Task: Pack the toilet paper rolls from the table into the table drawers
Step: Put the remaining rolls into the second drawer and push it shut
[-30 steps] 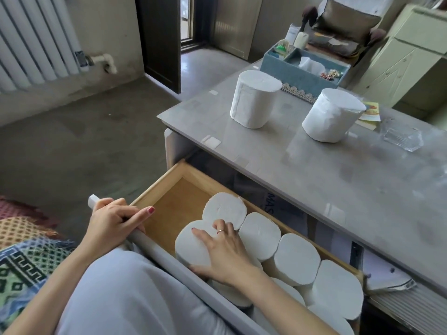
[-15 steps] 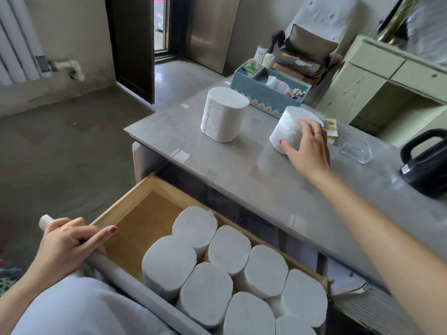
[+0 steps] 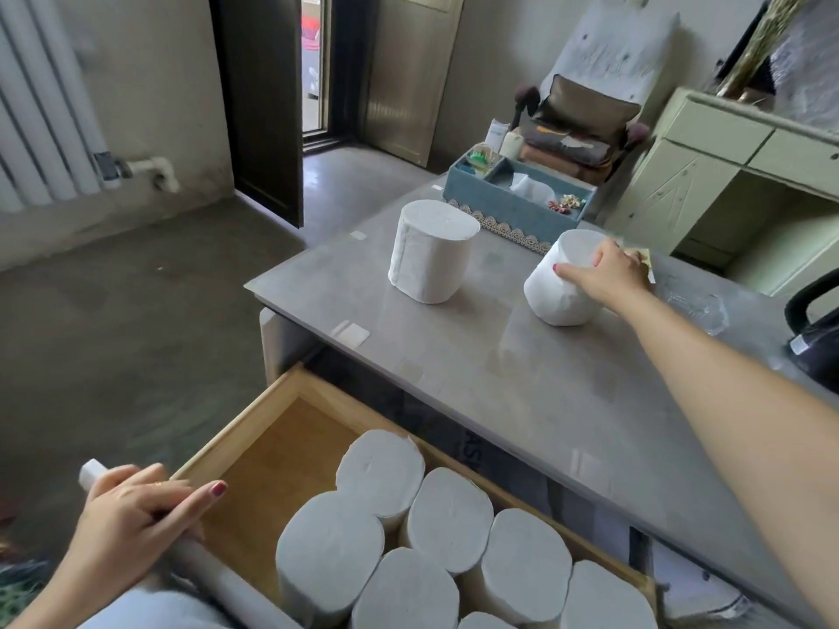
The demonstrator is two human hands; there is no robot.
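Two white toilet paper rolls are on the grey table top point(image 3: 522, 383). The left roll point(image 3: 431, 251) stands upright and untouched. My right hand point(image 3: 606, 274) grips the right roll point(image 3: 556, 288) from above and has it tilted toward me. Below the table edge, the wooden drawer point(image 3: 254, 424) is pulled out. Several upright rolls point(image 3: 436, 533) fill its right part, and its left part is bare wood. My left hand point(image 3: 136, 524) is closed over the white drawer front point(image 3: 222, 583) at its left end.
A blue organiser box point(image 3: 504, 211) sits at the table's far edge. A black kettle point(image 3: 817, 338) stands at the right, with a clear glass dish point(image 3: 699, 306) beside my right arm. Beyond are a pale green cabinet point(image 3: 726, 174), a radiator point(image 3: 41, 115) and an open doorway.
My right hand left the rolls in the drawer, reached across the table and closed on the right roll, which has tipped toward me. My left hand stayed on the drawer front.
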